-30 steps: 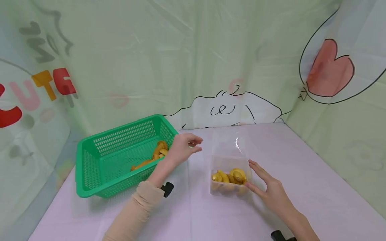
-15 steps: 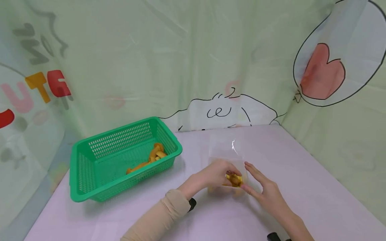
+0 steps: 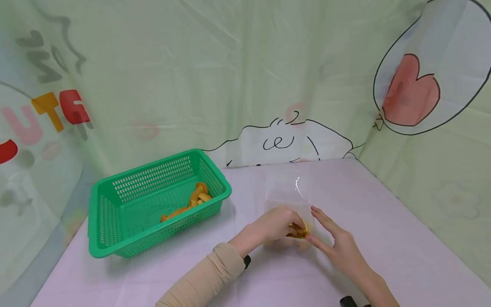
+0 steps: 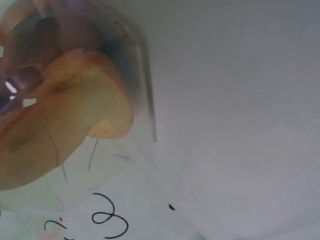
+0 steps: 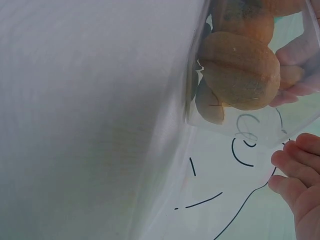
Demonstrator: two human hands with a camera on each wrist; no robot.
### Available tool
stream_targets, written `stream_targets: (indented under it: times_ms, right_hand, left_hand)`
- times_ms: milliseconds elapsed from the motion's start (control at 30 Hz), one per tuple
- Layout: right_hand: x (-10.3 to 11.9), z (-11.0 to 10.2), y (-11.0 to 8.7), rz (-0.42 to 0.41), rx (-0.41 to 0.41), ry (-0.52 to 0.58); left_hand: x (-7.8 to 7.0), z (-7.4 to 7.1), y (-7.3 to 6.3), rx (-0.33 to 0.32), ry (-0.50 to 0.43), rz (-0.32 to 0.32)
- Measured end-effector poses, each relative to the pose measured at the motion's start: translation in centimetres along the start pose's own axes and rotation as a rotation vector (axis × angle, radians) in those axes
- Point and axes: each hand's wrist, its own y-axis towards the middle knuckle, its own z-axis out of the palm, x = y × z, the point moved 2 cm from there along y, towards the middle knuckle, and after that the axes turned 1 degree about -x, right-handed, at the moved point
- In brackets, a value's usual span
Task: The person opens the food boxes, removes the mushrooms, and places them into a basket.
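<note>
A clear plastic box [image 3: 290, 207] stands on the table with its see-through lid [image 3: 285, 185] raised at the back. Inside are several yellow-brown mushrooms [image 5: 242, 70], seen through the wall in the right wrist view. My left hand [image 3: 277, 222] reaches down into the box, its fingers curled on a mushroom [image 3: 301, 231]; its grip is partly hidden. My right hand [image 3: 341, 245] steadies the box from the right, fingers fairly straight, thumb at the front corner. Through the plastic in the left wrist view, a pale mushroom [image 4: 75, 110] fills the left side.
A green perforated basket [image 3: 161, 187] stands left of the box, with several mushrooms [image 3: 197, 196] at its right end. Pale cloth covers the table [image 3: 268, 281]. Behind it hangs a printed green curtain [image 3: 172, 85].
My left hand has moved right and down, from beside the basket into the box; during the last half second its fingers shift slightly. The right hand stays against the box.
</note>
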Motion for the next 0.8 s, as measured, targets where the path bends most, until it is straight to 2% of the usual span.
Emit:
stream_targets:
  times_ms: [167, 367, 667, 800]
  right_hand:
    - [0.0, 0.0, 0.0, 0.004, 0.005, 0.005]
    - [0.0, 0.0, -0.2, 0.015, 0.013, 0.011]
    - [-0.2, 0.1, -0.3, 0.065, 0.052, 0.015]
    - [-0.2, 0.1, -0.3, 0.076, 0.06, 0.005]
  left_hand:
    - [0.0, 0.0, -0.2, -0.029, 0.047, 0.026]
    - [-0.2, 0.1, -0.6, -0.073, 0.108, 0.028]
    - [-0.1, 0.2, -1.1, -0.187, 0.142, 0.017]
    - [-0.1, 0.1, -1.4, -0.225, 0.149, -0.01]
